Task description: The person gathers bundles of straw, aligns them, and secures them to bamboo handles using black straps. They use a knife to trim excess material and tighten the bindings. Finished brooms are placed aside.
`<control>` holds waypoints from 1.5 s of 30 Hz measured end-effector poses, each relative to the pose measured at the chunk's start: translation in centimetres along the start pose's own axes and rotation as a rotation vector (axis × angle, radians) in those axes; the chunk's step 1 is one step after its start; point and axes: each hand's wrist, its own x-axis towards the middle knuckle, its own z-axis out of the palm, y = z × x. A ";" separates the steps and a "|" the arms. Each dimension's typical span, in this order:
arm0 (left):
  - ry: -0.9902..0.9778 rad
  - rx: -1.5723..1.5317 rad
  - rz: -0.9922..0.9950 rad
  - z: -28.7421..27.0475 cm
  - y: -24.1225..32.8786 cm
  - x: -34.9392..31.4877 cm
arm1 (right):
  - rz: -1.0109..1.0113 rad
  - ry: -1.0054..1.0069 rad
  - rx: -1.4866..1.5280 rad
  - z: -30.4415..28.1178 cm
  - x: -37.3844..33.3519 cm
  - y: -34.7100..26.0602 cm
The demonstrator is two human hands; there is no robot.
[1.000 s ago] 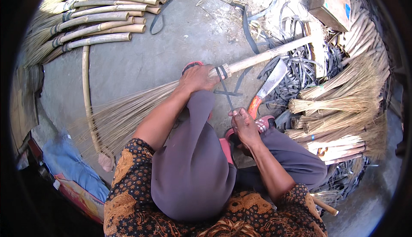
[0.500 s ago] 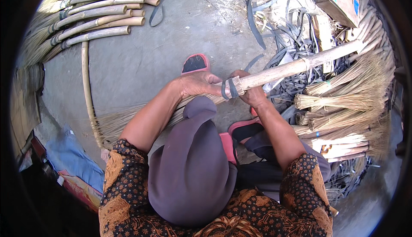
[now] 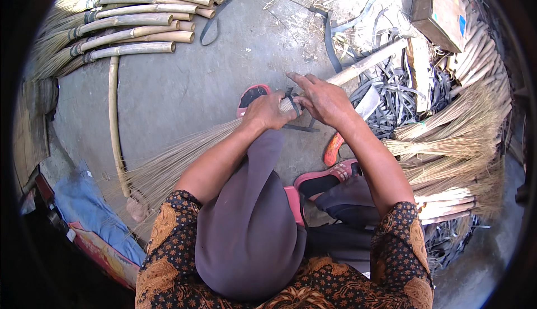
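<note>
A broom with a pale bamboo handle (image 3: 372, 62) and long straw bristles (image 3: 184, 149) lies slantwise across in front of me, handle pointing to the far right. My left hand (image 3: 267, 111) is closed round the bound neck of the bristles. At the binding, my right hand (image 3: 325, 102) has its fingers bent on a black rubber strip (image 3: 294, 107), while its index finger stretches out over the broom. A loose end of the strip hangs just below the hands. Part of the binding is hidden behind my fingers.
Finished brooms (image 3: 140, 20) are stacked at the far left; a stick (image 3: 114, 118) lies below them. At right are a knife with an orange handle (image 3: 333, 149), tangled rubber strips (image 3: 386, 110), straw bundles (image 3: 447, 141) and a wooden box (image 3: 439, 12). A pink sandal (image 3: 330, 174) is near.
The broom has shifted down and left, its handle tip drawing back from the right-hand bundles. My right hand has come from beneath the broom to above it. The orange-handled knife is more exposed.
</note>
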 end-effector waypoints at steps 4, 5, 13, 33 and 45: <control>-0.004 -0.017 0.001 0.1 -0.1 -0.2 | -0.072 -0.122 -0.126 0.6 2.1 0.6; -0.010 -0.019 -0.005 0.2 -0.2 -0.1 | -0.100 -0.130 -0.157 0.8 2.4 0.7; -0.023 -0.107 0.026 0.5 -1.6 1.2 | 0.040 -0.331 -0.026 1.7 0.6 1.2; -0.085 -0.225 -0.073 1.0 -2.3 2.8 | 0.499 0.482 0.399 11.6 -5.1 -3.3; -0.085 -0.205 -0.070 0.5 -1.6 2.0 | 0.562 0.486 0.105 11.3 -3.9 -3.6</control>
